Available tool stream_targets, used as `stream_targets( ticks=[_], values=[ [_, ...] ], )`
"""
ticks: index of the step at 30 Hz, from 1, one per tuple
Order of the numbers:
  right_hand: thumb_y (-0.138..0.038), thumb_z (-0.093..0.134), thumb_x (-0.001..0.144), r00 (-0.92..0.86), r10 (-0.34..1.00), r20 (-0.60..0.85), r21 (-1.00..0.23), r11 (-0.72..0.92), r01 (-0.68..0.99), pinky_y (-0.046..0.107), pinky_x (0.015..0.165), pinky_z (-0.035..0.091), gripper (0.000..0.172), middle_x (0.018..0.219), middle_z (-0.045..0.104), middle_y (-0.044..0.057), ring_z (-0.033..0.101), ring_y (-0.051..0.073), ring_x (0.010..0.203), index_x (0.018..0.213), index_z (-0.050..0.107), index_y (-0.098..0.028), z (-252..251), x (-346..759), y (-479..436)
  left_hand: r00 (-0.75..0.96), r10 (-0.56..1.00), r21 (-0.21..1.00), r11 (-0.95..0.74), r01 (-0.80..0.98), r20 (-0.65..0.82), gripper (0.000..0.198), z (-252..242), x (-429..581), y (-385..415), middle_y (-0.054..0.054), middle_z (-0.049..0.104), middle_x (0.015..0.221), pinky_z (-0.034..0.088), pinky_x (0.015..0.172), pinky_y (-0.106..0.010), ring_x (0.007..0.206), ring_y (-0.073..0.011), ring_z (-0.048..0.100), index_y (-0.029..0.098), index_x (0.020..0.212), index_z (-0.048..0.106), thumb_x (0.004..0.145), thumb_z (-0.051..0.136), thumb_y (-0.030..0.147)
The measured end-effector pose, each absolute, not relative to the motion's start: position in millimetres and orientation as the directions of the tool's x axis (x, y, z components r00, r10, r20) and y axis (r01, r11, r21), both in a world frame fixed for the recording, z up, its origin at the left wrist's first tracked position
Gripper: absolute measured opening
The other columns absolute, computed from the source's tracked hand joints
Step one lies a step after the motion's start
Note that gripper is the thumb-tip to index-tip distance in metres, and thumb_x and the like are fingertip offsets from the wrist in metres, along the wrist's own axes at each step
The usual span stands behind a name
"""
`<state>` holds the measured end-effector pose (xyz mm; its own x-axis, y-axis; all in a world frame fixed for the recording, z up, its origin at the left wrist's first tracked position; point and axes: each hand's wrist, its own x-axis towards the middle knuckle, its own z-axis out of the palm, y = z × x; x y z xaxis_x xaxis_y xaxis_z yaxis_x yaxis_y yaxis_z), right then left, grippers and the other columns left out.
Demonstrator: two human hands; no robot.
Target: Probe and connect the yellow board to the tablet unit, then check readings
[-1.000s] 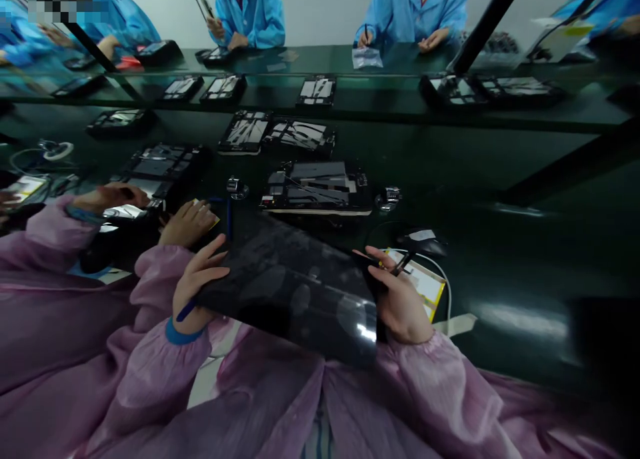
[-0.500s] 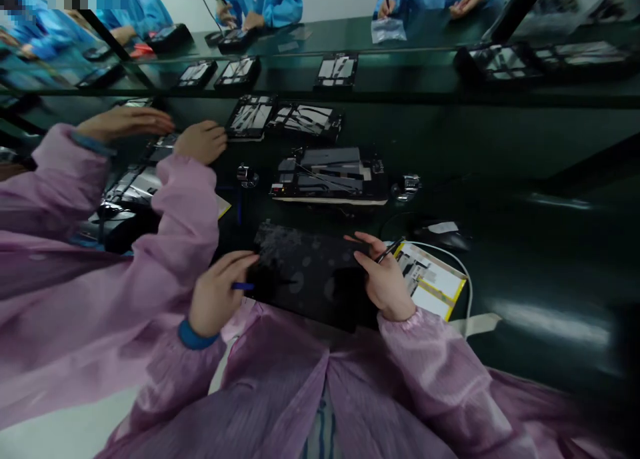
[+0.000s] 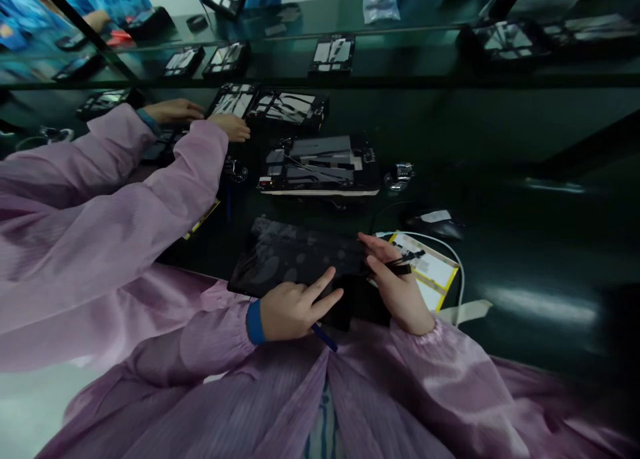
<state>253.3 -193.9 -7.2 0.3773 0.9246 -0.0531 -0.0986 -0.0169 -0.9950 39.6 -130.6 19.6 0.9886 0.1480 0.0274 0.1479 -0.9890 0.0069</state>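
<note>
A black flat screen panel (image 3: 287,249), smudged with pale marks, lies tilted low before my body. My left hand (image 3: 293,310) is over its lower edge, with two fingers stretched across the surface. Tucked in that hand is a slim blue stick-like tool (image 3: 325,338), pointing down and right. My right hand (image 3: 397,286) grips the panel's right edge between thumb and fingers. A thin dark tool, like tweezers (image 3: 411,259), also sits in my right hand. Beyond the panel lies an opened tablet-like device (image 3: 320,166) with grey parts and cables.
A yellow-edged white battery pack (image 3: 435,269), a white cable (image 3: 463,279) and a black computer mouse (image 3: 436,223) lie to the right. Metal clamps (image 3: 400,176) flank the device. A co-worker's pink sleeves (image 3: 165,179) reach in from the left. More opened devices (image 3: 289,106) stand behind.
My left hand has left the panel's left edge and moved right over its front. The right-hand tool now points right. A neighbour's hands moved right; a device is raised across the bench.
</note>
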Motion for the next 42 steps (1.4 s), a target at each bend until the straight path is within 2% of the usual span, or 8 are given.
stream_targets(
  ticks=[8,14,18,22,25,31,35,42],
  values=[
    [-0.046,0.065,0.079,0.488,0.85,-0.196,-0.972,-0.235,0.019,0.035,0.062,0.055,0.027,0.083,0.067,0.006,0.065,0.019,0.066,0.085,0.064,-0.02,-1,273,-229,0.988,0.154,0.054,-0.987,0.153,0.012,0.047,22,41,-125,-0.024,0.05,0.136,0.052,0.048,-0.032,0.056,-0.0178,0.064,0.014,0.129,0.054,0.089,0.046,0.038],
    [-0.026,0.065,0.08,0.449,0.881,0.151,-0.93,-0.027,0.367,0.031,0.072,0.051,0.008,0.087,0.064,0.006,0.062,0.019,0.084,0.075,0.062,-0.02,11,280,-243,0.941,0.212,0.244,-0.929,0.278,-0.263,0.063,46,59,-123,-0.02,0.034,0.149,0.057,0.065,-0.035,0.077,-0.0228,0.07,0.014,0.135,0.048,0.082,0.058,0.048],
    [-0.017,0.063,0.081,0.305,0.908,0.288,-0.88,0.126,0.458,0.029,0.072,0.052,0.005,0.089,0.063,0.004,0.062,0.017,0.082,0.08,0.062,-0.022,20,279,-251,0.933,0.257,0.355,-0.873,0.335,-0.25,0.055,68,105,-123,-0.014,0.035,0.15,0.054,0.077,-0.032,0.099,-0.023,0.067,0.017,0.142,0.038,0.091,0.049,0.035],
    [-0.015,0.06,0.083,0.282,0.91,0.303,-0.879,0.153,0.451,0.029,0.073,0.053,0.008,0.092,0.062,0.004,0.062,0.017,0.086,0.085,0.059,-0.023,14,282,-258,0.925,0.102,0.444,-0.855,0.269,-0.365,0.029,65,157,-111,-0.009,0.066,0.117,0.05,0.07,-0.029,0.092,-0.0232,0.068,0.016,0.114,0.063,0.089,0.05,0.021],
    [-0.022,0.058,0.086,0.393,0.871,0.295,-0.86,0.063,0.507,0.034,0.076,0.053,0.017,0.099,0.06,0.007,0.061,0.02,0.091,0.103,0.055,-0.023,-3,290,-262,0.918,0.048,0.557,-0.782,0.28,-0.395,0.02,58,176,-91,-0.007,0.071,0.089,0.045,0.067,-0.027,0.083,-0.021,0.066,0.014,0.092,0.069,0.087,0.058,0.03],
    [-0.041,0.055,0.087,0.176,0.94,0.293,-0.392,-0.05,0.919,0.057,0.099,0.039,0.048,0.13,0.052,0.017,0.046,0.035,0.123,0.129,0.049,-0.018,-33,295,-261,0.906,0.216,0.837,-0.351,0.419,-0.363,0.018,57,181,-63,-0.001,0.07,0.075,0.041,0.068,-0.02,0.068,-0.0097,0.06,0.011,0.076,0.063,0.085,0.06,0.027],
    [-0.031,0.046,0.093,0.063,0.969,0.24,-0.245,-0.002,0.97,0.055,0.099,0.037,0.035,0.132,0.053,0.012,0.044,0.032,0.127,0.126,0.053,-0.022,-32,302,-269,0.876,0.186,0.822,-0.303,0.482,-0.445,0.021,58,191,-60,0.001,0.066,0.066,0.039,0.064,-0.019,0.061,-0.0073,0.056,0.011,0.072,0.062,0.087,0.055,0.023],
    [-0.027,0.041,0.095,-0.015,0.989,0.149,-0.188,0.043,0.981,0.055,0.097,0.039,0.032,0.131,0.055,0.011,0.046,0.03,0.126,0.123,0.056,-0.021,-19,318,-282,0.761,0.114,0.588,-0.566,0.579,-0.639,0.015,46,222,-68,0.002,0.062,0.052,0.035,0.051,-0.021,0.046,-0.0086,0.051,0.013,0.067,0.063,0.077,0.064,0.024]
  ],
)
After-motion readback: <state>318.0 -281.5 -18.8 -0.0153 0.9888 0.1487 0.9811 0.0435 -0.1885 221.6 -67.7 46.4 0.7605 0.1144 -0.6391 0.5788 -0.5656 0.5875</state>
